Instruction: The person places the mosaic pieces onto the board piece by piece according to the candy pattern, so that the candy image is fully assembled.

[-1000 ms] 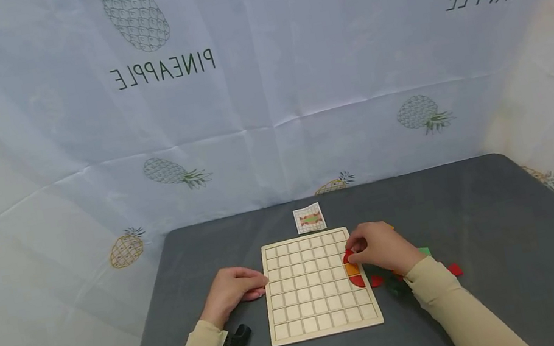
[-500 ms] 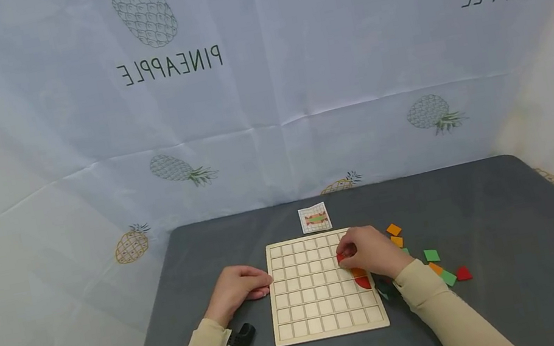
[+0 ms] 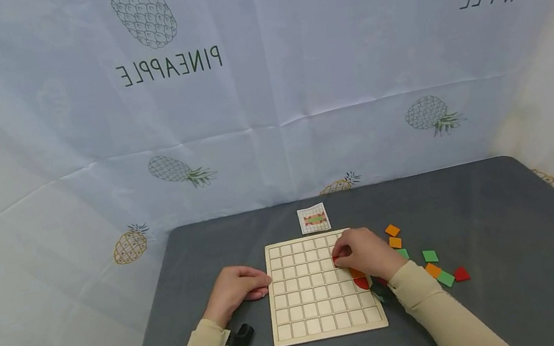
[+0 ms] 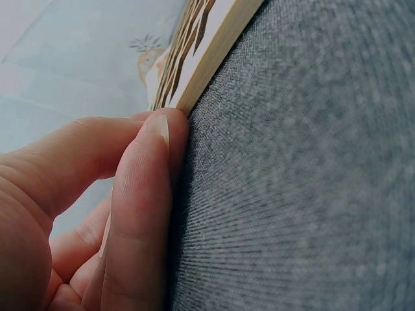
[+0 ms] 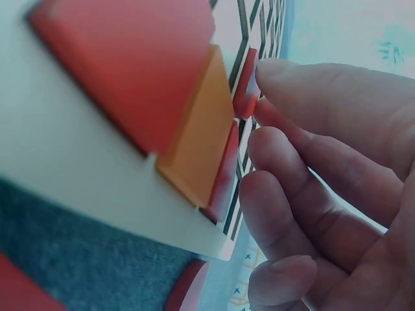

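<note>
A wooden grid board point(image 3: 309, 309) lies flat on the table. My left hand point(image 3: 235, 291) holds its left edge, thumb and a finger meeting there in the left wrist view. Over the board's right part, my right hand point(image 3: 366, 253) pinches a small red tile point(image 5: 246, 91) between thumb and index finger, at the grid cells. Near it, along the right rim, sit an orange tile point(image 5: 200, 133) and a rounded red tile point(image 3: 361, 283). Another red tile point(image 5: 225, 172) lies beside the orange one in the right wrist view. The right hand partly hides these in the head view.
Several loose tiles lie right of the board: orange tiles point(image 3: 392, 230), green tiles point(image 3: 430, 256) and a red tile point(image 3: 461, 274). A small pattern card point(image 3: 313, 218) lies beyond the board. A black strap piece point(image 3: 240, 336) is by the left wrist.
My right hand has moved left and slightly inward over the board with the red tile. Loose tiles formerly behind that hand and arm now show. The left hand stays at the board's edge.
</note>
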{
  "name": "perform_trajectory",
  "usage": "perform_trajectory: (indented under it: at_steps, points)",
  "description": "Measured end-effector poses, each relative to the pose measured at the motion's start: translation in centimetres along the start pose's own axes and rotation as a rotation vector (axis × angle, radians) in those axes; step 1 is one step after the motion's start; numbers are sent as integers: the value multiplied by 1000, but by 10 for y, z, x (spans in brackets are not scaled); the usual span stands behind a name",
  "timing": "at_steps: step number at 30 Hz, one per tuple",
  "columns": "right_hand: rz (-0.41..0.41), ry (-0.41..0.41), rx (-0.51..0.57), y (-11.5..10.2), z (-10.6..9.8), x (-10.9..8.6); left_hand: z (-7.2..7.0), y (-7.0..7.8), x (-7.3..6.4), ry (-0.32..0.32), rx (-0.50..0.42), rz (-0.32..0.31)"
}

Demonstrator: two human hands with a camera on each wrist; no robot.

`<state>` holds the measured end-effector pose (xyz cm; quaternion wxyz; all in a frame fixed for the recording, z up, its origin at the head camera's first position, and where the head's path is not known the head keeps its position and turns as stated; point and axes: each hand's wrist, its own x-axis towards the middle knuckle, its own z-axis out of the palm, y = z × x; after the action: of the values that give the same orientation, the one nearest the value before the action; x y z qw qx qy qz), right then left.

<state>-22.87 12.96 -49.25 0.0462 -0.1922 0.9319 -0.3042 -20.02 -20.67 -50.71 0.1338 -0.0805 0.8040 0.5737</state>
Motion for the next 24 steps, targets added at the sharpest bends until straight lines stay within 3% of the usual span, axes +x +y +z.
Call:
perform_trajectory:
  at_steps: [9, 14, 20, 24]
  points:
    - [12, -7, -1, 0, -1, 0, 0, -1, 1, -1, -2, -1]
    - [27, 12, 33, 7, -15, -9, 3, -1, 4, -2, 4, -1]
    - [34, 33, 63, 41, -51, -35, 3, -2, 4, 6, 14, -7]
    - [94, -25, 136, 75, -77, -58, 2, -3, 3, 8, 18, -7]
